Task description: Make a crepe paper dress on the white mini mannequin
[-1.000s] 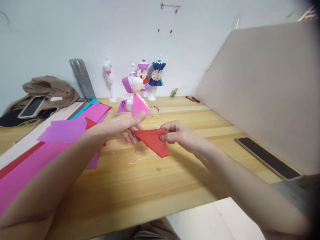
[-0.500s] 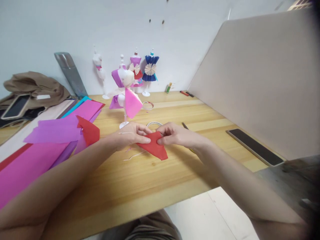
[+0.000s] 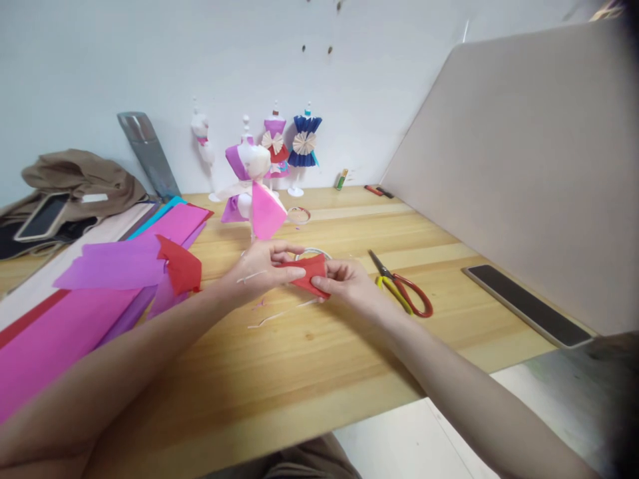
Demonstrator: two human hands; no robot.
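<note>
Above the table, a small piece of red crepe paper (image 3: 313, 271) is pinched between both hands. My left hand (image 3: 262, 269) grips its left end with the thumb in front, and a thin white strip lies across the wrist. My right hand (image 3: 344, 279) is closed on the right end, thumb on the near face. Just behind the hands a roll of tape (image 3: 322, 253) lies partly hidden. Scissors (image 3: 402, 285) with red and yellow handles rest to the right. Beyond the left hand stands a small mannequin (image 3: 254, 166) dressed in purple, white and pink paper.
Coloured paper sheets (image 3: 94, 313) with a red scrap (image 3: 182, 266) spread on the left. Several dressed mannequins (image 3: 304, 143) stand by the wall. Another tape roll (image 3: 299, 214) lies behind. A black-faced slab (image 3: 524, 303) lies beside the right partition (image 3: 519, 166). A phone (image 3: 42, 216) rests on brown cloth.
The red paper has been folded or turned up and looks smaller. My right hand has shifted slightly lower, and the scissors now show fully beside it. The view has shifted a little.
</note>
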